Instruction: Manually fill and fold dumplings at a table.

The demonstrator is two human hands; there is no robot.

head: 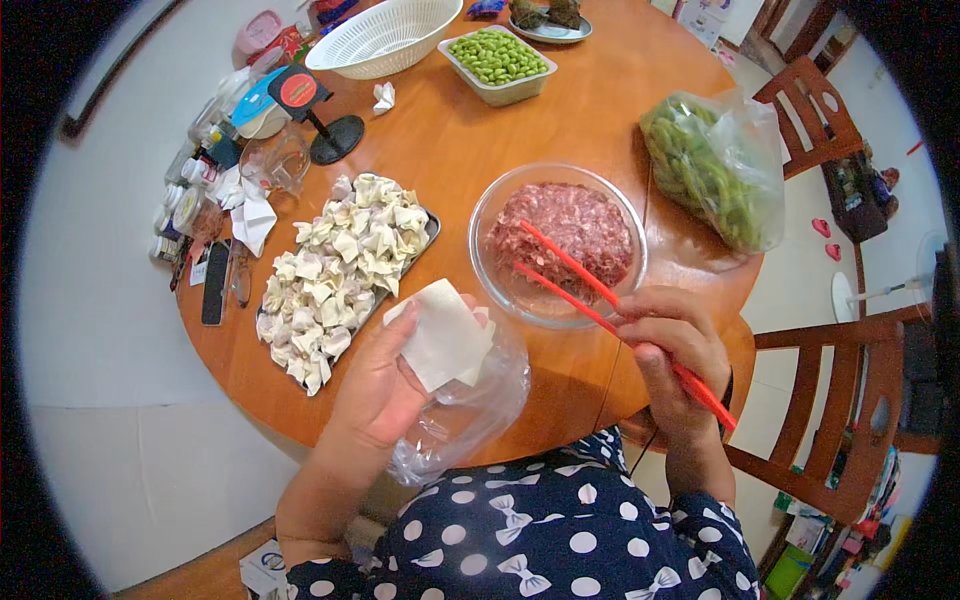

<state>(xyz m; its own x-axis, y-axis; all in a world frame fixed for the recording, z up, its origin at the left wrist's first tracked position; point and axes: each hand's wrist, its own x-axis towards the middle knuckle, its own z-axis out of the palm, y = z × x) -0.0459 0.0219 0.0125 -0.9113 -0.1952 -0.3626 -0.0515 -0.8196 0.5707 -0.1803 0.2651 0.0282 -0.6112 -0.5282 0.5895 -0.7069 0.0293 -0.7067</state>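
Observation:
A square wonton wrapper (446, 334) rests across the palm of my left hand (382, 375), with the thumb over its edge. Behind it, corners of more wrappers (480, 352) show above a clear plastic bag (472, 420). My right hand (675, 352) grips a pair of red chopsticks (577, 270), tips apart over a glass bowl (480, 289) of minced raw meat (562, 225). Whether the tips touch the meat is hard to tell. Left of my left hand, folded wontons (337, 270) crowd a dark tray (433, 225).
Toward the back are a white colander (382, 41), a tub of shelled green beans (499, 64) and a plate (559, 31). A bag of green pods (709, 172) lies right. Jars (191, 206), a black stand (334, 139) and a phone (216, 281) line the left edge. Wooden chairs (810, 420) stand right.

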